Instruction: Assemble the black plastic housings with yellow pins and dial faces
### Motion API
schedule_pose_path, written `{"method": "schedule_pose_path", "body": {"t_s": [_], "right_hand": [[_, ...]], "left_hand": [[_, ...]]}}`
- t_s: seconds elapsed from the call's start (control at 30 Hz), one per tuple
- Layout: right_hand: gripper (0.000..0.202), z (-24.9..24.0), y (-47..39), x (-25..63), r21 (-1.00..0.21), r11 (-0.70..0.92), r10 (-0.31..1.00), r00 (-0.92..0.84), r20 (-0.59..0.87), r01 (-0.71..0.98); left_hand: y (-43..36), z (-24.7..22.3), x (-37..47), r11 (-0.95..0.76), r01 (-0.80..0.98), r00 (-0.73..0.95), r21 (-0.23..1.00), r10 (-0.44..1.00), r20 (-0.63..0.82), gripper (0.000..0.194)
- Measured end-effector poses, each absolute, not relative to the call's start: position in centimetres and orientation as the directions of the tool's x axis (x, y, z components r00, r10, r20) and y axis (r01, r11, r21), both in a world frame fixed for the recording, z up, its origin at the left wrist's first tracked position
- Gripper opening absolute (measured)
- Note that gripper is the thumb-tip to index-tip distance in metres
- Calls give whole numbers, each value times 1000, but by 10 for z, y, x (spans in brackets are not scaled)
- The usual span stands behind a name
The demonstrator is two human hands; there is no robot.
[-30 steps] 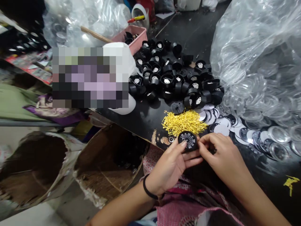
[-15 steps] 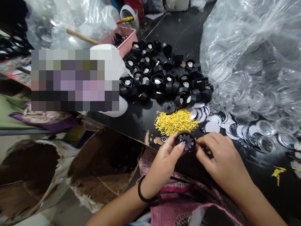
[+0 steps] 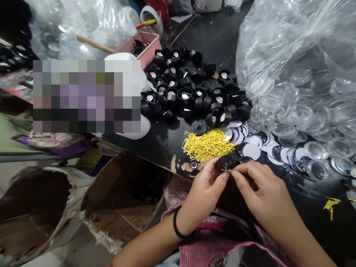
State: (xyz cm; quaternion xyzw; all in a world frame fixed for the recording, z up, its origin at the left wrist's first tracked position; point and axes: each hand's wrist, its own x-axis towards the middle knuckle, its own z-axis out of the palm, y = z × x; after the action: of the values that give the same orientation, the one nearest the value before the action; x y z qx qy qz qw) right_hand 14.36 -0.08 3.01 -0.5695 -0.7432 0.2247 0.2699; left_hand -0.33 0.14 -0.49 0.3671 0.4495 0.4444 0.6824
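Observation:
My left hand (image 3: 207,185) is closed around a round black dial (image 3: 226,161) with pale markings, tilted so that its face is partly hidden. A thin yellow pointer (image 3: 226,170) lies across the dial near my left thumb. Thumb and forefinger of my right hand (image 3: 261,189) are pinched together at the pointer's right end, touching the dial's edge. Just beyond my hands is a heap of yellow pointers (image 3: 207,144). To the right of that heap, black and white printed discs (image 3: 251,151) lie overlapping.
Black round housings (image 3: 185,94) are piled mid-table. Clear round covers (image 3: 317,150) spill from a big plastic bag (image 3: 278,44) on the right. At the left stand a pink bin (image 3: 150,50) and a white container (image 3: 140,128). Below the table edge is a worn drum (image 3: 111,207).
The dial has tipped from facing me to a steeper angle. My right fingertips have come in against it, and a yellow pointer now shows on it. Both wrists have shifted slightly right.

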Motion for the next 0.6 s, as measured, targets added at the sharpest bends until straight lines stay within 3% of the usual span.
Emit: {"method": "schedule_pose_path", "body": {"t_s": [0.27,0.47,0.6], "right_hand": [[20,31,-5,143,-678,233,971,-203,126,697],[22,28,-8,135,-666,199,980,-158,122,719],[29,19,-11,148,-687,195,979,-185,89,700]], "left_hand": [[-2,-2,-9,245,-135,143,960,964,-225,18],[-4,2,-10,182,7,92,983,979,-182,26],[-5,0,-11,220,-50,140,974,967,-211,31]]}}
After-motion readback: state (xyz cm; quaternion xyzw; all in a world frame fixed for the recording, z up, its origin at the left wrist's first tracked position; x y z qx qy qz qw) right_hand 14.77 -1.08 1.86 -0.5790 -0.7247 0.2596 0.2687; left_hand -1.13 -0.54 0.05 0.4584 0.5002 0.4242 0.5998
